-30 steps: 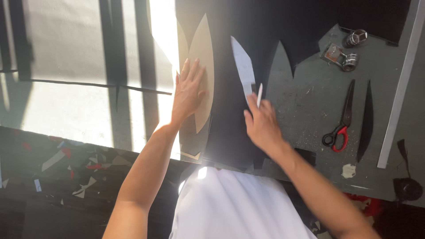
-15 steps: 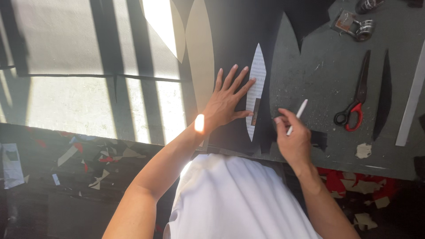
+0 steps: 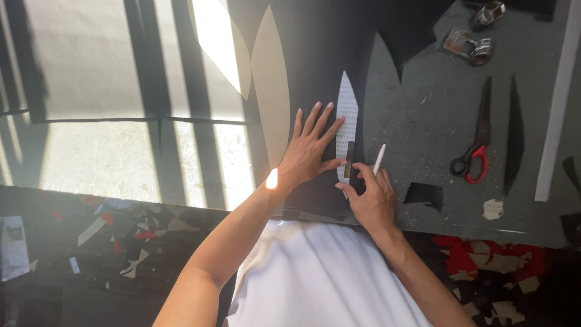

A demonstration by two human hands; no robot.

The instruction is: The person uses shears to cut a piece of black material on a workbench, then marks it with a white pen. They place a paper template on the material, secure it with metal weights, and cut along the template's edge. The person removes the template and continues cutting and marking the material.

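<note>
Pressing: left hand (image 3: 311, 151), fingers spread flat, on the white template (image 3: 346, 130).
Template: lying on black fabric (image 3: 315, 66), on the table (image 3: 423, 121).
Right hand (image 3: 370, 197): closed round a white marker (image 3: 379, 159), thumb at the template's lower end.
Scissors (image 3: 475, 148): right, apart.

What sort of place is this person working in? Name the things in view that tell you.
Probably a sewing or craft workshop. The left hand presses a white leaf-shaped pattern onto black fabric, the right hand holds a white marker, scissors lie on the grey table, and scraps litter the floor.
</note>
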